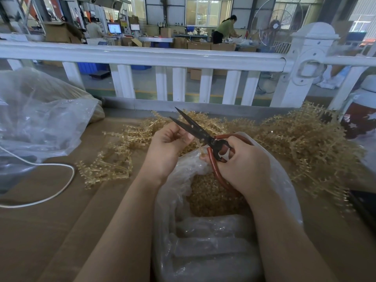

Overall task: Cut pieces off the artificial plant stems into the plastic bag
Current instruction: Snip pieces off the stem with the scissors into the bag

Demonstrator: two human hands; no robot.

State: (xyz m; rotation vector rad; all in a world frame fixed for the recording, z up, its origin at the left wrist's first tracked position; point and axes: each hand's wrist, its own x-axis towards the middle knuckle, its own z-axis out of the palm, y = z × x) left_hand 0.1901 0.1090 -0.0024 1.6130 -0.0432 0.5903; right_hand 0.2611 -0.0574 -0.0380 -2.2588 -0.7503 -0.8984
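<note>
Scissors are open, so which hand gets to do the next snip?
The right hand. It already grips the scissors by the red handles, blades apart. The left hand pinches a stem piece above the plastic bag, so it just steadies.

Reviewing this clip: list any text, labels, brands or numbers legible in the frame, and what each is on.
None can be read.
Monitor far back: lit screen, content too small and blurred.
Signs on the machines beside it: too blurred.
Scissors, plastic bag, cardboard boxes: no print visible.
</note>
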